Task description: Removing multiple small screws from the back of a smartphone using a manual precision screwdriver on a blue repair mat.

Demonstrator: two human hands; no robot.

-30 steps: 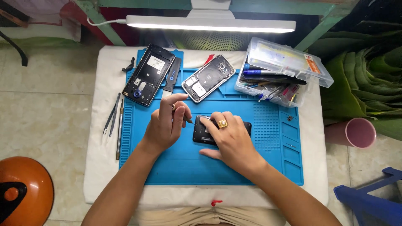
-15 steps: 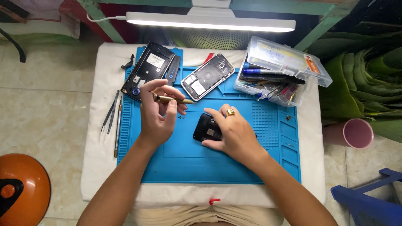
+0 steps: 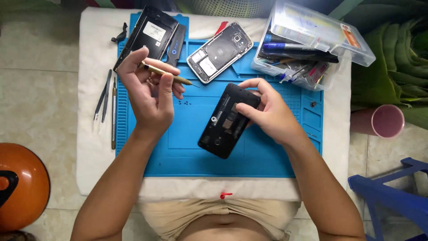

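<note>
Tweezers (image 3: 103,94) lie by the tabletop's left edge. The left hand (image 3: 149,96) is closed around a gold screwdriver (image 3: 166,74), held up over the blue mat (image 3: 187,147). In the middle of the mat, the right hand (image 3: 272,116) grips a black phone (image 3: 228,120), tilted. A clear box (image 3: 312,40) sits at the far right corner.

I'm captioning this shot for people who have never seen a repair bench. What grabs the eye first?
First the bright blue work mat filling the white table, with the black opened phone tilted at its centre, gripped by the right hand. Next, the left hand raised over the mat's upper left, pinching a slim brass-coloured tool. A clear plastic parts box crowds the upper right corner.
</note>
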